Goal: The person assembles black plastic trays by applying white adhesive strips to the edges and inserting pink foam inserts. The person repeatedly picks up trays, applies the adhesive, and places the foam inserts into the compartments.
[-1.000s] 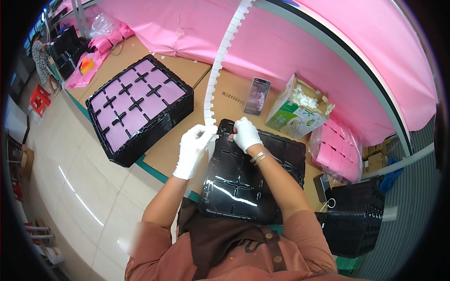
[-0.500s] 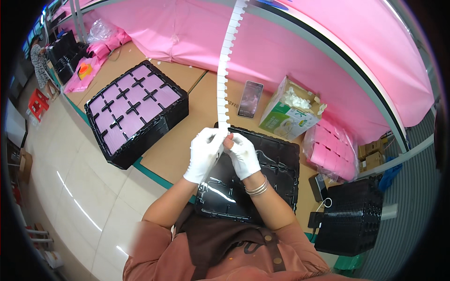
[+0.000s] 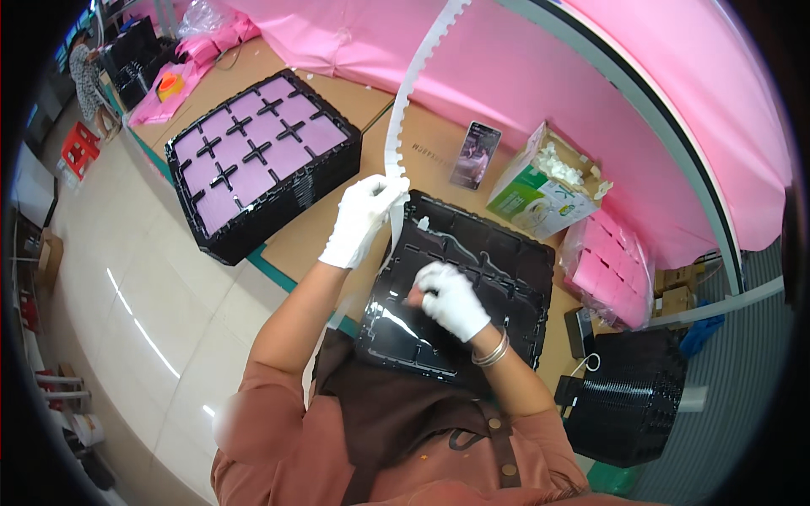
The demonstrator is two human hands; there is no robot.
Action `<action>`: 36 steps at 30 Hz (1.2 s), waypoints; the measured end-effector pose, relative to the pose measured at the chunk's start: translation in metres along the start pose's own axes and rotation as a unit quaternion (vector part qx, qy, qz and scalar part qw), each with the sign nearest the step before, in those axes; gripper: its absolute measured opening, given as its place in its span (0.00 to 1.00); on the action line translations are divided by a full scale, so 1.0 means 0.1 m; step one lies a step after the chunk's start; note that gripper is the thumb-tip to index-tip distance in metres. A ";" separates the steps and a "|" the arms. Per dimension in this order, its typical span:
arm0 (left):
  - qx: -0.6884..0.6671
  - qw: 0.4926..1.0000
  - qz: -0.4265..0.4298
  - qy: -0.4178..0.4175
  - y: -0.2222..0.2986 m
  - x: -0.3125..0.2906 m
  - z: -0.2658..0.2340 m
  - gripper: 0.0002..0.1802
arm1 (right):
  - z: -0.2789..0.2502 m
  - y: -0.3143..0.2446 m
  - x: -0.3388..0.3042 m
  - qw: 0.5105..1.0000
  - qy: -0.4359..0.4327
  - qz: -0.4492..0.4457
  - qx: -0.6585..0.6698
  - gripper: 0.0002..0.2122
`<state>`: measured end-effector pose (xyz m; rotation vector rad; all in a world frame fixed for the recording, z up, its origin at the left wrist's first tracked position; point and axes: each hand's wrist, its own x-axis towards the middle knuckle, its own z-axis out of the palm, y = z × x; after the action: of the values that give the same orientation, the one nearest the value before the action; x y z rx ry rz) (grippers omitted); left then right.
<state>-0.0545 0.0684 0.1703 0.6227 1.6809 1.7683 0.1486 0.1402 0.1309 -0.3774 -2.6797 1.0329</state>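
My left hand, in a white glove, pinches a long white notched strip of labels that comes down from the top of the view. A loose tail of the strip hangs below the fingers. My right hand, in a white glove with bare fingertips, is curled closed over a black plastic tray. What it holds, if anything, is hidden. Inside the tray lie thin wavy grey pieces like cables, one with a small white tab near the far left corner.
Left stands a stack of black trays with pink foam. Beyond the tray are a phone and a green-white carton holding white bits. At right lie bagged pink foam, a dark device and stacked black trays.
My hands were together at the strip. Now my right hand has moved away, down and right over the tray, while my left still pinches the strip. The whole view has shifted somewhat.
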 end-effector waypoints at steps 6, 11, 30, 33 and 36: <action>0.001 1.000 0.024 -0.007 -0.13 0.00 -0.03 0.10 | 0.43 -0.28 -0.19 0.985 -0.118 0.054 -0.114 0.02; -0.008 1.000 0.010 0.002 -0.06 -0.03 -0.08 0.10 | 0.64 -0.33 -0.18 0.979 -0.037 0.064 -0.188 0.05; -0.046 0.997 0.045 -0.049 -0.04 -0.27 0.08 0.12 | 0.16 -0.34 0.10 0.976 0.154 0.128 0.090 0.13; -0.088 0.994 0.041 -0.059 0.00 -0.37 0.28 0.11 | -0.04 -0.30 0.34 0.889 0.262 0.119 0.357 0.12; -0.108 0.992 0.059 -0.041 0.02 -0.45 0.40 0.09 | -0.12 -0.29 0.44 0.836 0.263 0.117 0.468 0.12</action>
<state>0.0054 0.0644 0.1794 0.6979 1.3988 1.9490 0.1068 0.1408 0.1652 -0.6466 -1.4276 1.8178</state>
